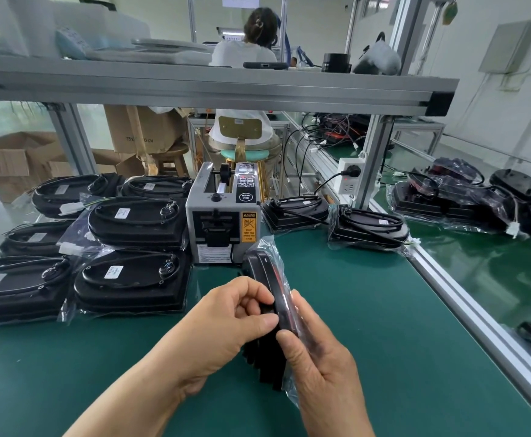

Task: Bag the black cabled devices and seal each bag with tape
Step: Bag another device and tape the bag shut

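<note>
Hands: left hand (pixel 226 326), right hand (pixel 317 357) grip one bagged device (pixel 259 269).

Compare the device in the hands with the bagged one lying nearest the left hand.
The held device stands on edge; the flat device lies broad side up on the green mat.
Left hand and right hand grip the held device; no hand touches the flat device.
The flat device shows a white label and looped cable; the held device shows neither.
Both are black, in clear plastic bags.
</note>
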Motion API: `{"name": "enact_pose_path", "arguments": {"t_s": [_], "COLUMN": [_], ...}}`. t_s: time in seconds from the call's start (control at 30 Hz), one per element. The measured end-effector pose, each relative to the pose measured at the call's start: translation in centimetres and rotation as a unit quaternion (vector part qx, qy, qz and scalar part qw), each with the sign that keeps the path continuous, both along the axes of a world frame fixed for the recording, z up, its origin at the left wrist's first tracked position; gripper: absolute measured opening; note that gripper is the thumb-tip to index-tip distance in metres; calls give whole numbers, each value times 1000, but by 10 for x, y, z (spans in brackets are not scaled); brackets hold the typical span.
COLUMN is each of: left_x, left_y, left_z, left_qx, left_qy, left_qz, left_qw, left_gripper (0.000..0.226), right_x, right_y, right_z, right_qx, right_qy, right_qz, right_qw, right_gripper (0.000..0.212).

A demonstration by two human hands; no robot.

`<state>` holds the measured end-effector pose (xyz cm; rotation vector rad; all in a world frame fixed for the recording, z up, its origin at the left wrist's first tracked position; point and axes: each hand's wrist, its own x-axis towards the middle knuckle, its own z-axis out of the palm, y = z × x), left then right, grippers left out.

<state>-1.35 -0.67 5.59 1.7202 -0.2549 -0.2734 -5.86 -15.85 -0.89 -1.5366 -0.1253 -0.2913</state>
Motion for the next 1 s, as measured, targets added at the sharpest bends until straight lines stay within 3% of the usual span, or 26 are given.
{"name": "enact_pose_path", "arguments": {"t_s": [0.2, 0.43, 0.57, 0.63, 0.73, 0.83, 0.93, 1.0], "left_x": [-7, 1, 2, 2, 3, 2, 1, -1], "left_y": [-11, -12, -8, -8, -9, -9, -9, -10], "left_z": [-8, -10, -13, -14, -15, -14, -13, -14], "left_qx": [-5, 98, 106, 105, 97, 87, 74, 66], "left_qy": [-20, -97, -99, -99, -98, -96, -89, -84], "left_qz": [77, 75, 63, 61, 66, 68, 63, 64], "left_qw": [997, 988, 987, 988, 988, 989, 991, 992], "left_gripper": [18, 32, 48, 46, 33, 33, 33, 32], "right_x": [-2, -6, 13, 37, 69, 84, 83, 81], "right_y": [0, -6, -27, -35, -27, -8, 2, 4], "right_z": [4, 12, 31, 43, 67, 77, 76, 72], "right_qx": [4, 23, 94, 80, -11, 15, 36, 17], "right_qy": [3, 35, 128, 175, 227, 293, 289, 278], "right_qz": [3, 20, 52, 39, 73, 151, 155, 115], "right_qw": [1000, 999, 986, 981, 971, 944, 944, 954], "right_gripper": [48, 55, 83, 83, 74, 68, 18, 14]}}
